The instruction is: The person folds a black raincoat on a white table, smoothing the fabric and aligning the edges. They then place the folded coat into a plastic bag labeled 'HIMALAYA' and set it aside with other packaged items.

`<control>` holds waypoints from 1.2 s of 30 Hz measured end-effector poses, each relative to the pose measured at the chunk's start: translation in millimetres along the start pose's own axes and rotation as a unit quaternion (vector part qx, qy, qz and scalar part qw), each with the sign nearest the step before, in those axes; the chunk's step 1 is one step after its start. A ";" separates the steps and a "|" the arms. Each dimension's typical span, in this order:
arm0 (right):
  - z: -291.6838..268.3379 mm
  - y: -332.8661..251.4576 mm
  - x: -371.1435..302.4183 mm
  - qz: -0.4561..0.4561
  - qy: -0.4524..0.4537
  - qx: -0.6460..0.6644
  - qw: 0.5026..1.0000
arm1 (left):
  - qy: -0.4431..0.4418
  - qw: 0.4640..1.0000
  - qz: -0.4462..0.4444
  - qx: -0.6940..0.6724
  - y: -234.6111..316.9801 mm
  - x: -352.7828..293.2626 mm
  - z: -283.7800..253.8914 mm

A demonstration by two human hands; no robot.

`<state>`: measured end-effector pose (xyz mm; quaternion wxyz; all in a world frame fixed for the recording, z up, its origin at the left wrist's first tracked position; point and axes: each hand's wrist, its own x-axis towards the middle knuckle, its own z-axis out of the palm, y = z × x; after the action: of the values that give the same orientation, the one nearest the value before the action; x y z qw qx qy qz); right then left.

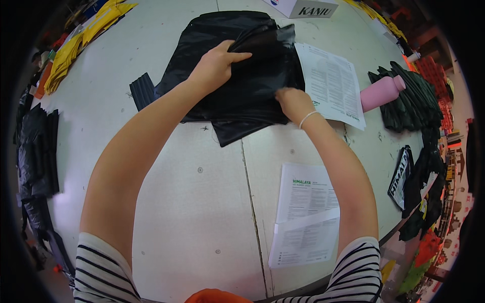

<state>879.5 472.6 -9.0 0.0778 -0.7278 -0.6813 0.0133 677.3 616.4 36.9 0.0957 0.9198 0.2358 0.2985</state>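
A shiny black folded garment (252, 76) lies on the pale table ahead of me, with one upper part lifted in a loose fold toward the right. My left hand (214, 65) grips that raised fold, its thumb stretched out to the right across the fabric. At the garment's lower right side, my right hand (295, 103) has its fingers curled on the edge; they are slightly blurred. A black flap (235, 132) sticks out below the near edge. On the left, a ribbed black piece (143, 90) shows beside my forearm. The exact kind of garment is hard to make out.
Printed sheets (333, 76) lie right of the garment, under a pink bottle (381, 93) next to piled black garments (411, 103). A banded paper stack (303, 197) sits nearer me. Folded black items (38, 151) and yellow ones (81, 43) line the left. A white box (303, 7) stands at the back.
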 end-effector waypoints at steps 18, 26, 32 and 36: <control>22.6 -1.1 -8.6 -0.005 0.067 0.049 0.997 | 0.008 0.998 0.009 -0.068 -11.3 9.4 -14.5; -48.2 -36.8 42.9 0.036 0.138 0.101 0.985 | -0.055 0.997 0.004 -0.060 18.4 0.9 6.5; -19.0 -31.7 10.4 -0.171 0.159 0.007 0.972 | 0.042 0.998 0.025 -0.035 -9.9 0.8 1.1; 32.7 -5.2 -8.8 -0.073 0.164 -0.033 0.983 | 0.041 0.997 0.067 -0.026 -8.9 0.7 -4.5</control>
<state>869.7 467.3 -41.4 0.1650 -0.6706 -0.7107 -0.1342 671.9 624.7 38.1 0.0895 0.9179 0.1696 0.3474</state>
